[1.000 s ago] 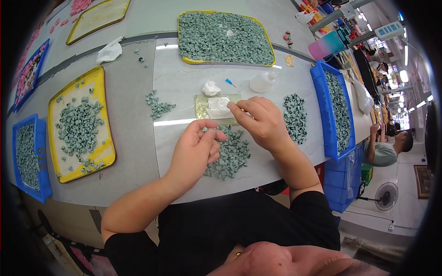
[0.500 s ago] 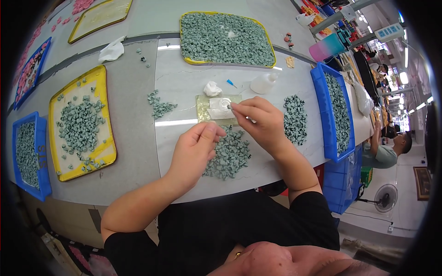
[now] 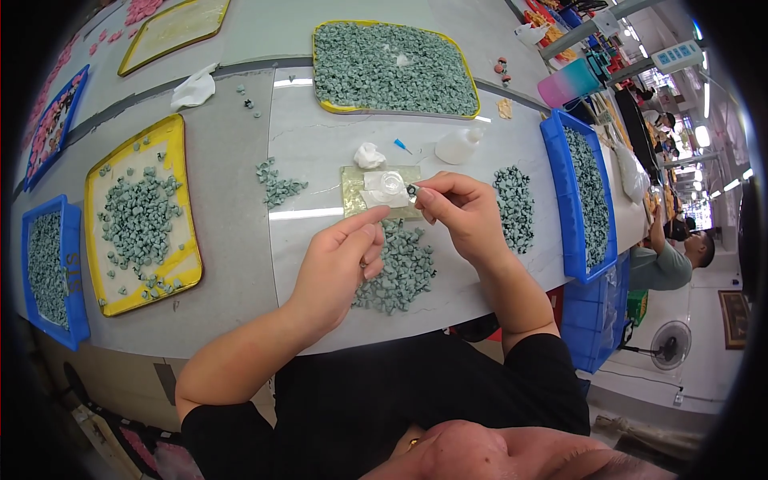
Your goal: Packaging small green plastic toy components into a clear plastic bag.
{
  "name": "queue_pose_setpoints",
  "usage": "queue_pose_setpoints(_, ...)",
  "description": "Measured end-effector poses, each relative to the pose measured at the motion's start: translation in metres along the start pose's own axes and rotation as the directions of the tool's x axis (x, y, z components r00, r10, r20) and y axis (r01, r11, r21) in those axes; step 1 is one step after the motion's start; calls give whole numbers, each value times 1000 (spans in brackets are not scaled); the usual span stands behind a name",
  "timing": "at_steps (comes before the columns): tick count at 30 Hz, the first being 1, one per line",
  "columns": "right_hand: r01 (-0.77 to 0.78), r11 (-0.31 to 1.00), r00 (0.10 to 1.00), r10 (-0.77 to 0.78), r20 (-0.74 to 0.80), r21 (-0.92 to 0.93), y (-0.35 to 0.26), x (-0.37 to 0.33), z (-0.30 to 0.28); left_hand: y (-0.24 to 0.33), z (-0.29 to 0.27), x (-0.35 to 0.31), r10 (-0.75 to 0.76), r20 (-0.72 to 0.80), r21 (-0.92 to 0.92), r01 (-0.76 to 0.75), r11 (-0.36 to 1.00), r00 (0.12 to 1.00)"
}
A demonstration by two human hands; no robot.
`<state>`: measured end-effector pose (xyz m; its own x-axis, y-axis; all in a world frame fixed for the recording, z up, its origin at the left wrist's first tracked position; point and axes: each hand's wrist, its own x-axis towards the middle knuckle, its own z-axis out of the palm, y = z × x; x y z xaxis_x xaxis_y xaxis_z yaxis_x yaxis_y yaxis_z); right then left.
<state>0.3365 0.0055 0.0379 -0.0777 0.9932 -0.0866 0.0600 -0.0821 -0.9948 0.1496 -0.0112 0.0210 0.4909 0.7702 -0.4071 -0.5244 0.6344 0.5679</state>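
Observation:
My right hand (image 3: pixel 464 210) pinches a small grey-green piece (image 3: pixel 412 190) between thumb and fingertips; a dark spot shows on its near face. Just left of that piece lies a greenish square pad (image 3: pixel 352 188) with a white sheet (image 3: pixel 373 194) on it. A clear round patch (image 3: pixel 390 183) sits on the sheet. My left hand (image 3: pixel 340 260) hovers at the pad's near edge, its index finger stretched out and the others loosely bent, with nothing visible in it. Beneath and between my hands is a pile of grey-green pieces (image 3: pixel 396 268).
Behind the pad are a crumpled white tissue (image 3: pixel 369 155), a blue dispensing tip (image 3: pixel 402 145) and a translucent bottle (image 3: pixel 458 146). Yellow-rimmed trays of pieces stand at the far side (image 3: pixel 324 102) and left (image 3: pixel 192 256). A blue bin (image 3: pixel 570 200) is at right. Smaller piles (image 3: pixel 280 186) flank the pad.
My right hand has drawn back slightly right from the round patch, and the piece's dark spot now shows. My left index finger has straightened out toward the pad.

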Motion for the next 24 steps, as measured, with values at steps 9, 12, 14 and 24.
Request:
queue_pose_setpoints(9,122,987,993,-122,9,-105,2,-3,2,-1,-4,1,18,30,122,-22,992,999)
queue_pose_setpoints(12,320,899,947,-315,67,-298,4,-4,1,-1,-4,0,-19,17,76,18,997,1000)
queue_pose_setpoints(14,451,794,890,-433,142,-408,5,-6,5,-1,-4,0,-43,0,70,43,997,999)
queue_pose_setpoints(24,814,249,522,-711,471,-525,6,-10,16,0,-3,-1,-105,3,46,105,993,994)
